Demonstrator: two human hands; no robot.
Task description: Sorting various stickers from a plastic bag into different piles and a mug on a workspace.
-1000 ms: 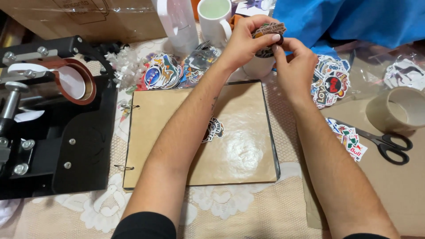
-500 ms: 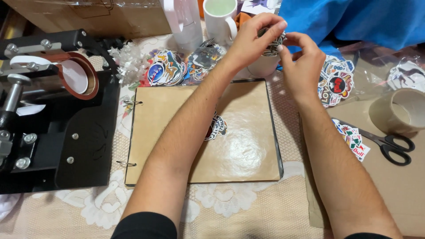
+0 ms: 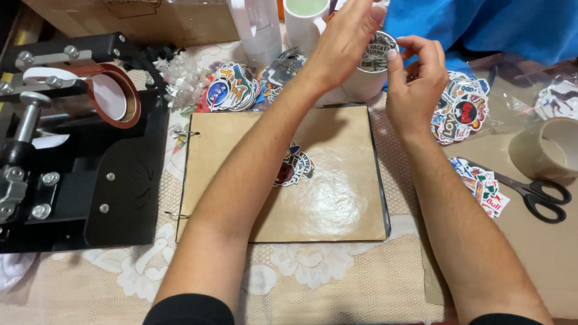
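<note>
A round printed sticker (image 3: 378,51) sits between both hands, pinched at its upper edge by the left hand (image 3: 346,39) and at its lower right by the thumb and fingertips of the right hand (image 3: 415,84). Both forearms stretch forward from black sleeves, wrists raised above a white mug (image 3: 364,81) just behind the sticker. Beneath the arms lies a ring-bound kraft-paper album (image 3: 337,192), its glossy page bearing one stuck sticker (image 3: 295,165). Loose sticker piles (image 3: 460,111) lie right; black-handled scissors (image 3: 536,192) and a tape roll (image 3: 545,147) farther right; a black mug press (image 3: 72,138) left.
</note>
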